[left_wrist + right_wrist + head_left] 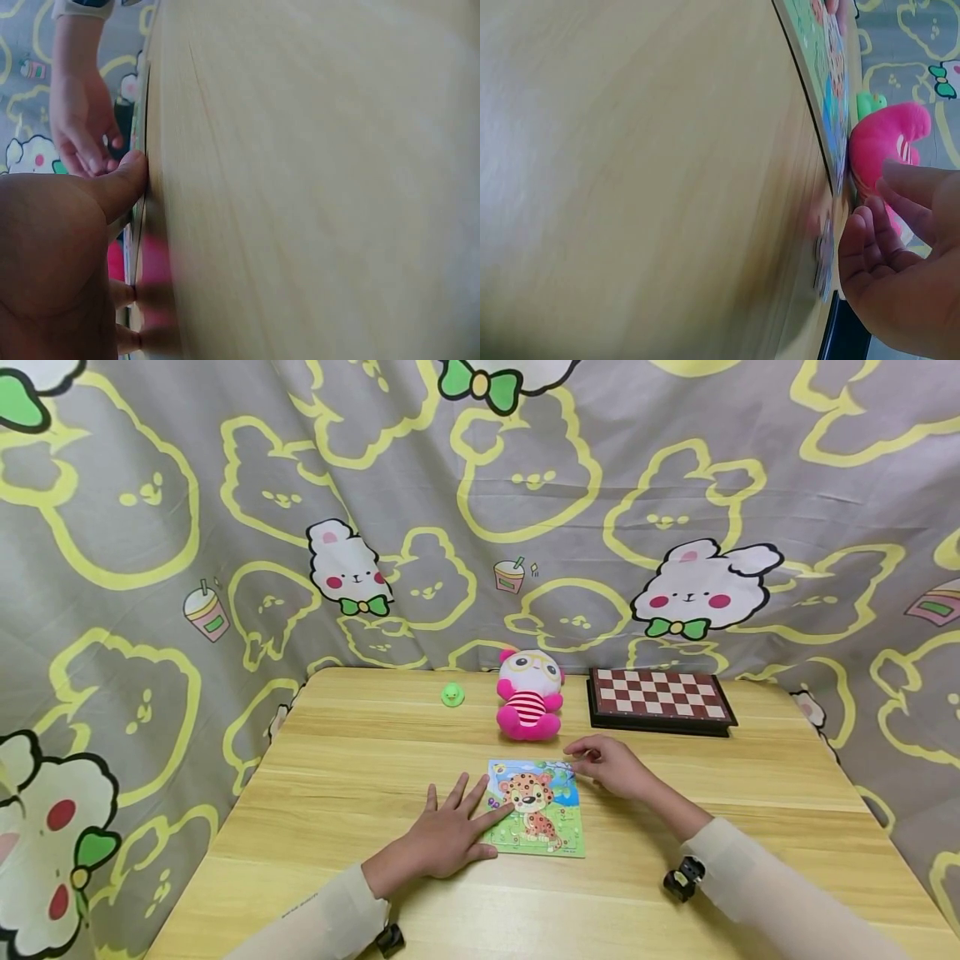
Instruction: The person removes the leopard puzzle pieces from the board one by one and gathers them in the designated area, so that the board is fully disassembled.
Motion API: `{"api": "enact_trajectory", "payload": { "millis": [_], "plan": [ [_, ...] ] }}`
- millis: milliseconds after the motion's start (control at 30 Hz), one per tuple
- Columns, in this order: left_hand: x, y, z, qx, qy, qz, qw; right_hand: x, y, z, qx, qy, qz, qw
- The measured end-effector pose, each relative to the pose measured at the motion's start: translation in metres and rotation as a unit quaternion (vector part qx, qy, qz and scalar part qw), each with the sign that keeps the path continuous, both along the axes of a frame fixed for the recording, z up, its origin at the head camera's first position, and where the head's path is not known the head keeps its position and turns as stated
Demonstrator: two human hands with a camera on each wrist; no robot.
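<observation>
A square picture puzzle (532,827) of a spotted cub lies on the wooden table. My left hand (446,839) is spread flat at its left side, the index finger reaching over the picture and the thumb at the lower left edge. Just off the puzzle's upper right corner hovers my right hand (611,766), fingers loosely bent. In the right wrist view I see nothing between the fingers of the right hand (900,262). Below them a few thin flat pieces (823,259) lie on the table; the hand hides them in the head view.
Behind the puzzle sits a pink and white plush toy (528,697) with a striped belly. A small green duck (452,695) stands to its left, and a checkered board box (660,700) to its right. A patterned curtain (420,468) hangs behind the table (360,760).
</observation>
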State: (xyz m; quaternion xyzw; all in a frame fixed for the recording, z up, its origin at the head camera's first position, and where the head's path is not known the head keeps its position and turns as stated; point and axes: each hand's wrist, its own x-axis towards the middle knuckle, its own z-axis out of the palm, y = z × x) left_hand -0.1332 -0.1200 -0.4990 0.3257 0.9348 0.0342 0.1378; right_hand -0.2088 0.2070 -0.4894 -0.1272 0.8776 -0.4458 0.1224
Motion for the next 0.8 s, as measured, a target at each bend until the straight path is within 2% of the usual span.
{"api": "enact_trajectory", "payload": {
  "millis": [200,333,800],
  "plan": [
    [0.0,0.0,-0.001,-0.001,0.0,0.001,1.0,0.003,-0.011,0.004,0.0,0.003,0.012,0.9999],
    [0.0,0.001,0.0,-0.002,0.001,0.001,1.0,0.006,-0.02,0.005,0.003,0.019,0.021,0.9996],
    [0.001,0.001,0.004,0.003,-0.006,0.001,1.0,0.011,-0.046,-0.002,-0.003,0.038,0.069,0.9969]
  ]
}}
